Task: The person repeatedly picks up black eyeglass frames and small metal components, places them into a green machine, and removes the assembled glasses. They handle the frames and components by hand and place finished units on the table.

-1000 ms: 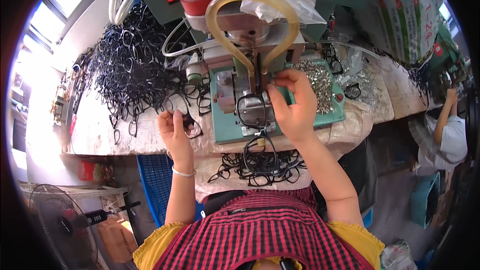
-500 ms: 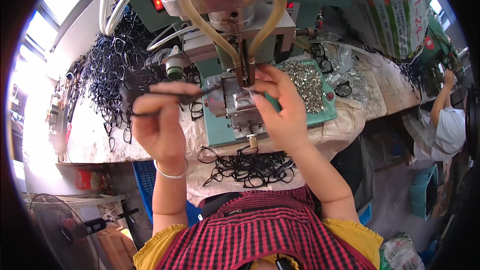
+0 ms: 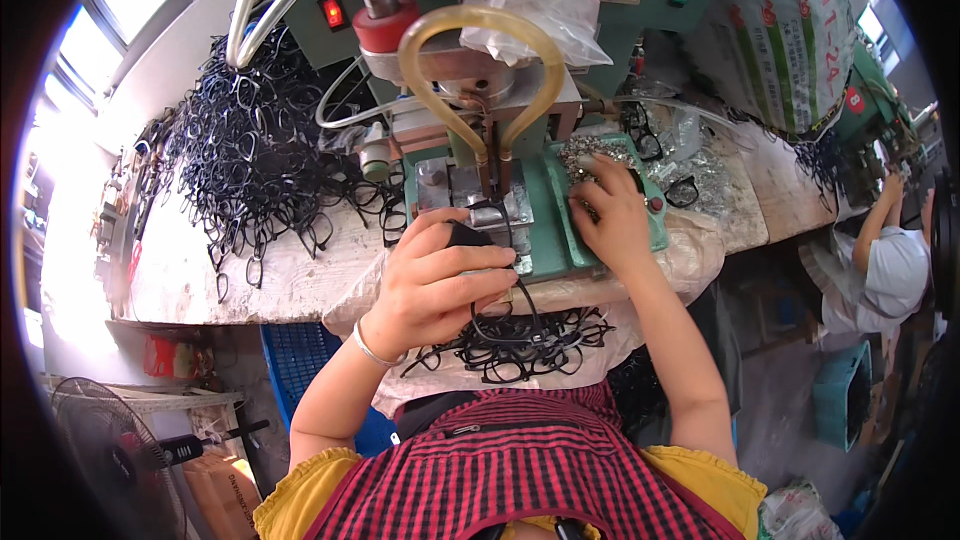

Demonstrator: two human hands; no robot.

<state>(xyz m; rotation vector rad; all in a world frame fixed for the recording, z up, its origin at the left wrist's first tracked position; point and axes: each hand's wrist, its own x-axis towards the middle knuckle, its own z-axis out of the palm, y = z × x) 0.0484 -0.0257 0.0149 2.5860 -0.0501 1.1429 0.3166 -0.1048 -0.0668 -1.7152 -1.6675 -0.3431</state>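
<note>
My left hand (image 3: pixel 435 285) is closed round a black eyeglass frame (image 3: pixel 528 305), which hangs upright in front of the metal fixture (image 3: pixel 515 202) of a green bench machine. A small black patch shows among these fingers; I cannot make out what it is. My right hand (image 3: pixel 615 215) reaches into a green tray (image 3: pixel 562 230), its bent fingers apart among small shiny metal pieces (image 3: pixel 575 150). Whether a piece lies under the fingertips is hidden. Two thin brown prongs (image 3: pixel 495 175), fed by a looped yellowish hose (image 3: pixel 548 65), point down over the fixture.
More black eyeglass frames (image 3: pixel 545 355) lie in a heap between the machine and my apron. A large pile of frames (image 3: pixel 250 140) covers the bench on the left. A stuffed white sack (image 3: pixel 775 40) stands at the back right. Another person (image 3: pixel 890 265) works at far right.
My left hand has come down and right, bringing the eyeglass frame before the fixture. My right hand has left the fixture for the metal pieces in the tray. The view has shifted slightly.
</note>
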